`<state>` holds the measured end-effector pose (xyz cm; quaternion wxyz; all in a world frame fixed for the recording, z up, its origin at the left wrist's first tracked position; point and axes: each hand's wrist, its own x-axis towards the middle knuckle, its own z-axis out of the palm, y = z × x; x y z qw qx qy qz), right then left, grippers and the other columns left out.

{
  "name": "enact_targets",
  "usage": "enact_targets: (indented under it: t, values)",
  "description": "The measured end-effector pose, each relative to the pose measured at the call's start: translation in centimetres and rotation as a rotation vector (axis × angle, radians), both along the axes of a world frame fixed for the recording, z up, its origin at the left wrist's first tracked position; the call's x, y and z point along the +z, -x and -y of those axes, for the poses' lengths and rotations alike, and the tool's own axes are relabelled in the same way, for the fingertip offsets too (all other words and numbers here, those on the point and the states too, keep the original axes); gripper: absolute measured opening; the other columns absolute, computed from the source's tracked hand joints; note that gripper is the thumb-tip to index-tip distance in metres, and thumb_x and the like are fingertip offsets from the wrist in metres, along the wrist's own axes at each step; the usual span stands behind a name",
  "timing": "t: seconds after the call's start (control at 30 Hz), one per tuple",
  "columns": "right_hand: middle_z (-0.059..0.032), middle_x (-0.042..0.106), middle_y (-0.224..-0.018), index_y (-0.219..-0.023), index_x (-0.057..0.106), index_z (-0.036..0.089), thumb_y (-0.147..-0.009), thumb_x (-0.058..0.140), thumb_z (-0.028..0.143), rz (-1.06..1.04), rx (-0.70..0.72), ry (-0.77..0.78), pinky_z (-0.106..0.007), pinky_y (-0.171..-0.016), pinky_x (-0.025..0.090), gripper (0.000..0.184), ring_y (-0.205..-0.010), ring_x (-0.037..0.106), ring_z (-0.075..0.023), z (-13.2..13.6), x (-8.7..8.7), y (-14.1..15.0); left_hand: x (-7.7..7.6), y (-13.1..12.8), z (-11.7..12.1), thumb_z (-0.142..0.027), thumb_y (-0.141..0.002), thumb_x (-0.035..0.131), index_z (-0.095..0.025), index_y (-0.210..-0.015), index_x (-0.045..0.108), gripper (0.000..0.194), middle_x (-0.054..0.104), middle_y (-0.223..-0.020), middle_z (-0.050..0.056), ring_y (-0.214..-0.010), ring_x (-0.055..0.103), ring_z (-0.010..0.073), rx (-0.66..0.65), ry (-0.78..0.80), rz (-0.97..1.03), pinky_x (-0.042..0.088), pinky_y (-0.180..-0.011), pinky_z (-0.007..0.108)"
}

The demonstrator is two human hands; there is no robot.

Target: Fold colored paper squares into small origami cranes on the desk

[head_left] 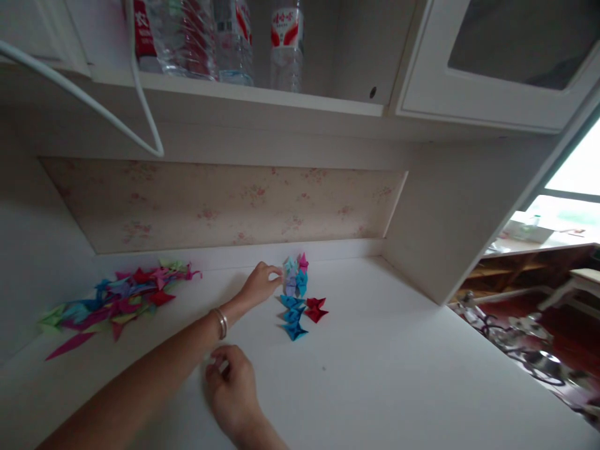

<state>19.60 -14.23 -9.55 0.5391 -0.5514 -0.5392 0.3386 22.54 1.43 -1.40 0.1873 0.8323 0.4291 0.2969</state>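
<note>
My left hand (260, 285) reaches across the white tabletop, its thumb and forefinger pinched at the left edge of a small group of folded paper cranes. Nearest its fingertips are a lavender crane (291, 284) and a pale mint one (290, 264); whether it grips either is unclear. Beside these stand a pink crane (303, 262) and a blue crane (301, 283). Closer to me lie more blue cranes (293, 315) and a red one (317, 309). My right hand (234, 390) rests curled near the left forearm, with nothing visible in its fingers.
A heap of mixed-colour folded paper (126, 297) lies at the left. Overhead, a shelf (234, 94) holds plastic bottles (287, 47), and a white cable (145, 119) hangs down. A side panel (445, 206) bounds the right; a floral back panel (244, 206) is behind.
</note>
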Motion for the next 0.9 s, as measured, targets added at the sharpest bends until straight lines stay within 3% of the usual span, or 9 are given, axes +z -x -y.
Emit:
enact_targets:
  t: [0.07, 0.17, 0.3, 0.4, 0.5, 0.63, 0.9]
  values:
    - [-0.0004, 0.063, -0.077, -0.089, 0.065, 0.022, -0.072, 0.054, 0.011, 0.002, 0.011, -0.007, -0.024, -0.055, 0.037, 0.023, -0.058, 0.051, -0.0133, 0.0, -0.2, 0.0, -0.4, 3.2, 1.5, -0.029, -0.081, 0.052, -0.018, -0.09, 0.068, 0.022, 0.06, -0.09, 0.005, -0.089, 0.056, 0.0183, 0.03, 0.011, 0.053, 0.042, -0.085, 0.029]
    - [-0.0004, 0.063, -0.078, -0.089, 0.065, 0.021, -0.073, 0.053, 0.012, 0.003, 0.022, -0.018, -0.023, -0.054, 0.037, 0.023, -0.057, 0.05, -0.0122, -0.1, -0.4, 0.1, -1.5, 8.3, 4.0, -0.032, -0.077, 0.054, -0.019, -0.086, 0.065, 0.02, 0.059, -0.076, 0.0, -0.074, 0.055, 0.0165, 0.102, 0.16, 0.2, 0.043, -0.071, 0.026]
    - [-0.0005, 0.063, -0.079, -0.089, 0.065, 0.02, -0.074, 0.052, 0.015, 0.0, 0.048, -0.027, -0.023, -0.054, 0.038, 0.021, -0.056, 0.049, -0.0115, -0.1, -0.6, 0.0, -2.8, 14.2, 7.6, -0.033, -0.071, 0.057, -0.019, -0.083, 0.061, 0.019, 0.048, -0.059, -0.006, -0.057, 0.048, 0.0135, 0.233, 0.328, 0.332, 0.035, -0.053, 0.023]
    - [0.0, 0.062, -0.077, -0.091, 0.065, 0.02, -0.077, 0.052, 0.02, -0.025, 0.062, -0.02, -0.023, -0.052, 0.037, 0.019, -0.054, 0.048, -0.0109, -0.1, -0.6, 0.1, -3.4, 17.2, 10.1, -0.035, -0.069, 0.058, -0.021, -0.079, 0.053, 0.018, 0.042, -0.054, -0.009, -0.044, 0.037, 0.0088, 0.317, 0.464, 0.454, 0.025, -0.043, 0.021]
    - [0.0005, 0.061, -0.075, -0.092, 0.065, 0.019, -0.079, 0.053, 0.024, -0.038, 0.077, -0.004, -0.022, -0.051, 0.036, 0.018, -0.052, 0.047, -0.0102, 0.0, -0.6, 0.1, -4.2, 19.1, 11.8, -0.041, -0.069, 0.059, -0.023, -0.077, 0.045, 0.024, 0.027, -0.047, -0.013, -0.036, 0.019, 0.0058, 0.35, 0.664, 0.609, 0.012, -0.038, 0.02]
    - [-0.0003, 0.061, -0.075, -0.089, 0.065, 0.019, -0.078, 0.056, 0.028, -0.025, 0.06, -0.006, -0.023, -0.051, 0.036, 0.017, -0.052, 0.047, -0.0105, 0.1, -0.5, 0.2, -5.6, 20.5, 12.4, -0.047, -0.066, 0.061, -0.025, -0.078, 0.041, 0.032, 0.019, -0.044, -0.015, -0.035, 0.013, 0.0054, 0.364, 0.784, 0.707, 0.008, -0.038, 0.018]
    - [-0.0017, 0.062, -0.067, -0.085, 0.067, 0.018, -0.081, 0.056, 0.037, 0.067, 0.049, -0.012, -0.024, -0.049, 0.036, 0.022, -0.052, 0.046, -0.0121, 0.5, -0.1, 0.4, -6.1, 20.8, 12.9, -0.05, -0.072, 0.057, -0.022, -0.06, 0.038, 0.036, 0.026, -0.043, -0.011, -0.038, 0.023, 0.0067, 0.337, 0.647, 0.572, 0.017, -0.039, 0.019]
